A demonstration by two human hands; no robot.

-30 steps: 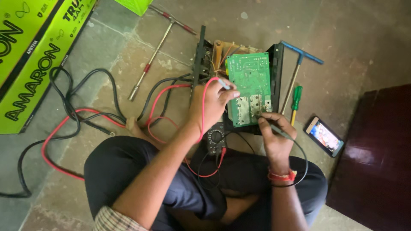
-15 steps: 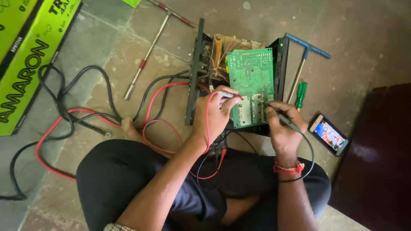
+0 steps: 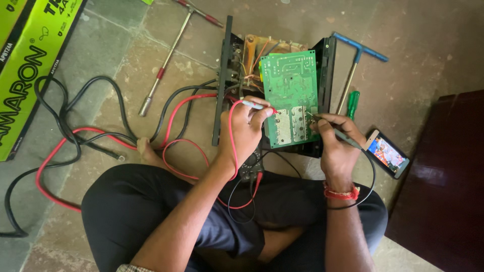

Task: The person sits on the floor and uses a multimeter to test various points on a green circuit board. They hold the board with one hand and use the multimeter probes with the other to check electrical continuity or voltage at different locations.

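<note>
A green circuit board (image 3: 290, 90) lies on top of an opened black metal chassis (image 3: 325, 65) on the stone floor. My left hand (image 3: 247, 133) pinches a red test probe (image 3: 254, 106) whose tip touches the board's left edge. My right hand (image 3: 338, 143) holds a black test probe (image 3: 327, 126) against the board's lower right corner. A multimeter (image 3: 252, 163) lies partly hidden under my left wrist, on my crossed legs, with red and black leads running from it.
A green cardboard box (image 3: 30, 65) lies at far left. Thick red and black cables (image 3: 75, 136) loop over the floor. A long T-handle wrench (image 3: 169, 53), a blue T-handle tool (image 3: 355, 60), a green screwdriver (image 3: 353, 100), a lit phone (image 3: 387, 153) and a dark wooden panel (image 3: 443, 181) surround me.
The view has shifted slightly, so everything sits a little lower and to the left. Both hands keep their probes on the board with only small adjustments.
</note>
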